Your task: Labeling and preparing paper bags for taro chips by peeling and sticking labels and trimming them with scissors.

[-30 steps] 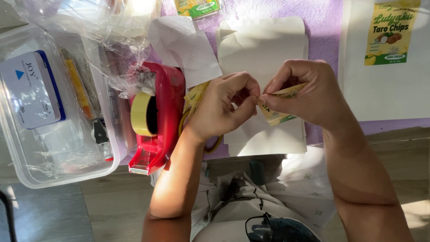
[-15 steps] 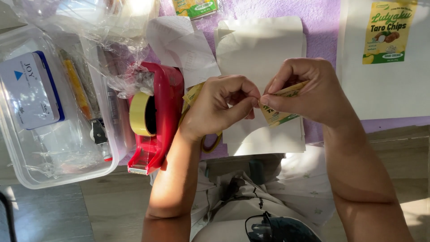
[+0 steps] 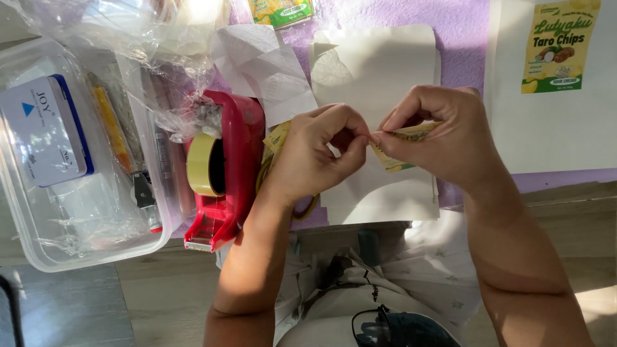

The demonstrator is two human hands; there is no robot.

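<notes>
both my hands are up over the purple mat [image 3: 463,38], close together, fingertips nearly meeting; my left hand [image 3: 318,160] has thumb and forefinger pinched shut at the near edge of a small yellow-green printed label [image 3: 402,144], other fingers curled in; i cannot tell if it grips the label itself or a bit of backing, too small; my right hand [image 3: 443,138] is closed round that label, thumb and forefinger clamped on its upper edge, the rest of it sticking out below the fingers; the label sits in the air between the two hands, above a plain white pouch [image 3: 379,71] that lies flat on the mat; a yellow loop [image 3: 305,209], maybe a scissor handle, pokes out under my left wrist, mostly hidden; just left of my left hand stands a red tape dispenser [image 3: 234,167] with a yellowish tape roll [image 3: 202,165] in it; beside that, a clear plastic box [image 3: 38,250] with a white-and-blue case [image 3: 45,132], pens and crumpled clear film inside; crumpled white paper [image 3: 263,64] lies above the dispenser; to the far right a white sheet [image 3: 559,135] carries a matching yellow-green sticker [image 3: 561,45]; another such label [image 3: 283,11] sits at the top edge.
</notes>
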